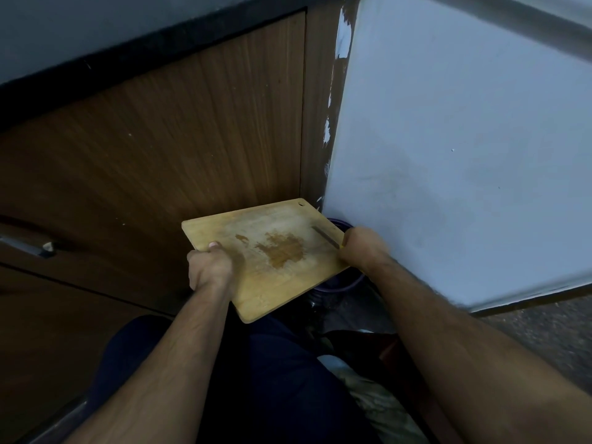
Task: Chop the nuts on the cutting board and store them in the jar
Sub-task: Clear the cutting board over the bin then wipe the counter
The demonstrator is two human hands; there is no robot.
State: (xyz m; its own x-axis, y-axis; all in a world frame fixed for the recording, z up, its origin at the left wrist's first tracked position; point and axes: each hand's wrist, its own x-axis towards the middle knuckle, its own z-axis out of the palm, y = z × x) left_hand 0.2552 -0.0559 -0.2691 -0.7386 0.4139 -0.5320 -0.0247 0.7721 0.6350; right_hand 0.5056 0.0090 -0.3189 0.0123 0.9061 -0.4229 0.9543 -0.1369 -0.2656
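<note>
Pale wall panel (448,139) filling right side, paint chipped along its left edge. Wood-grain cabinet door (160,139) far left, under dark counter edge (144,49). Metal handle (25,246) on lower-left cabinet front. Dark trousers (256,379) near, btm centre. Wooden cutting board (269,251) held in air at centre, tilted, low over a purple bin (342,283) mostly hidden beneath its right side. Brown stain w/ fine residue at board centre; whole nuts not discernible. Left hand (209,269) gripping board's near-left edge, fingers wrapped under, thumb on top. Right hand (363,248) at board's right edge, fingers curled tight around a yellow-handled knife (326,239), dark blade lying flat on board surface, pointing far-left. Jar not in shot.
</note>
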